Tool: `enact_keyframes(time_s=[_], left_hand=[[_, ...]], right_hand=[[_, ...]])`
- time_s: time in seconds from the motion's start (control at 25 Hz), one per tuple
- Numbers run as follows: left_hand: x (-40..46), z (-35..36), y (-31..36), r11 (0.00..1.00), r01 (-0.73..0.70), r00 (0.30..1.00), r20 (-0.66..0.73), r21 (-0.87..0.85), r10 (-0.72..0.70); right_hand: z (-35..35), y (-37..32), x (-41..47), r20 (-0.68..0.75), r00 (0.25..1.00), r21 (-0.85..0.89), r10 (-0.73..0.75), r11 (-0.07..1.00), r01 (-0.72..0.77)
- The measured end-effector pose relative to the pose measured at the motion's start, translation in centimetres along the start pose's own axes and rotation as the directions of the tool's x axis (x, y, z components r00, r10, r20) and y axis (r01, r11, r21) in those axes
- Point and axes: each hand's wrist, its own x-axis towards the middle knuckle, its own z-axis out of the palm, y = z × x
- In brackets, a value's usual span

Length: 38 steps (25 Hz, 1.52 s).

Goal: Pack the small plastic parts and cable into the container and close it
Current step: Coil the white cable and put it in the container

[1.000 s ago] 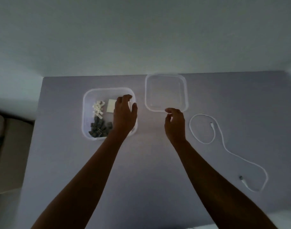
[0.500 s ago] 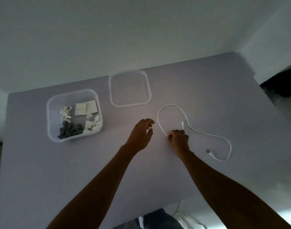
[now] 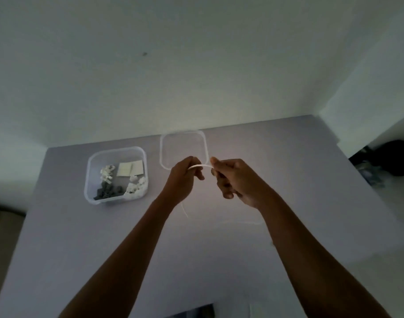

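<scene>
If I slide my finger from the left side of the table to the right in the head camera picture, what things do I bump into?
container with small plastic parts → left hand → cable stretched between both hands → right hand. The lid sits behind the hands, so I left it out.

The clear square plastic container (image 3: 116,175) rests on the grey worktop (image 3: 58,237). The small grey and white plastic parts (image 3: 118,185) lie inside it. The clear square lid (image 3: 183,149) lies right of the container, slightly behind it.
</scene>
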Motion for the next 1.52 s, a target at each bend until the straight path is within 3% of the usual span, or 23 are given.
enact_keyframes(time_s=[0.08, 0.16, 0.28, 0.4, 0.48, 0.52, 0.6, 0.68, 0.72, 0.76, 0.8, 0.92, 1.04, 1.2, 1.36, 1.44, 1.52], left_hand=[[-0.6, -2.1, 3.2, 0.983, 0.057, 0.997, -0.044, -0.175, -0.066], [-1.5, -4.3, 6.2, 0.978, 0.046, 0.993, -0.098, -0.201, -0.067], [-3.0, -7.4, 9.9, 0.995, 0.028, 0.993, -0.109, -0.099, -0.039], [-4.3, -10.3, 11.7, 0.997, 0.026, 0.998, -0.057, 0.066, -0.022], [-5.4, -12.7, 12.0, 0.987, 0.025, 1.000, -0.004, 0.159, -0.024], [-6.0, -14.1, 12.2, 0.979, 0.036, 0.998, 0.046, 0.202, -0.046], [-7.3, -16.7, 12.8, 0.956, 0.046, 0.978, 0.181, 0.289, -0.102], [-8.6, -19.0, 13.9, 0.939, 0.008, 0.959, 0.262, 0.345, -0.105], [-9.2, -20.6, 14.5, 0.940, -0.021, 0.962, 0.262, 0.340, -0.073], [-9.6, -22.5, 14.9, 0.949, -0.050, 0.970, 0.240, 0.312, -0.028], [-9.8, -24.5, 15.1, 0.961, -0.075, 0.979, 0.202, 0.265, 0.021], [-9.5, -28.9, 14.4, 0.984, -0.162, 0.986, 0.054, 0.078, 0.158], [-8.6, -30.8, 12.3, 0.981, -0.188, 0.980, -0.075, -0.049, 0.184], [-7.5, -32.6, 9.8, 0.984, -0.152, 0.969, -0.209, -0.091, 0.130], [-6.6, -33.9, 8.5, 0.989, -0.124, 0.967, -0.212, 0.086, 0.139], [-6.2, -34.4, 8.0, 0.973, -0.086, 0.976, -0.176, 0.214, 0.125], [-6.0, -35.2, 7.9, 0.947, -0.078, 0.986, -0.116, 0.310, 0.119]], right_hand=[[1.0, -3.7, -1.9, 0.266, 0.964, 0.107, -0.007, 0.994, -0.023], [2.7, -7.0, -3.4, 0.491, 0.863, 0.209, -0.123, 0.978, 0.020], [6.6, -11.0, -3.8, 0.603, 0.743, 0.376, -0.290, 0.925, 0.055], [10.1, -14.2, -1.3, 0.453, 0.784, 0.685, -0.425, 0.729, -0.001], [12.5, -16.0, 1.3, 0.222, 0.844, 0.786, -0.489, 0.602, 0.142], [13.9, -16.8, 2.7, 0.110, 0.858, 0.771, -0.502, 0.588, 0.246], [16.1, -17.7, 5.3, -0.070, 0.840, 0.567, -0.538, 0.672, 0.477], [17.1, -17.1, 7.5, -0.129, 0.769, -0.013, -0.626, 0.777, 0.630], [17.6, -16.5, 8.4, -0.087, 0.751, -0.272, -0.654, 0.741, 0.614], [18.2, -15.9, 9.0, -0.032, 0.778, -0.396, -0.627, 0.723, 0.567], [18.9, -15.5, 9.3, 0.028, 0.833, -0.405, -0.553, 0.755, 0.515], [21.0, -14.8, 8.7, 0.255, 0.932, -0.280, -0.257, 0.903, 0.326], [23.3, -15.4, 8.0, 0.448, 0.892, -0.125, -0.051, 0.985, 0.119], [26.2, -16.8, 9.1, 0.596, 0.793, 0.285, -0.124, 0.957, -0.064], [29.0, -18.1, 10.6, 0.551, 0.757, 0.630, -0.352, 0.770, -0.101], [30.4, -18.6, 11.9, 0.390, 0.798, 0.791, -0.459, 0.611, -0.035], [31.7, -18.9, 13.7, 0.178, 0.851, 0.800, -0.494, 0.576, 0.167]])
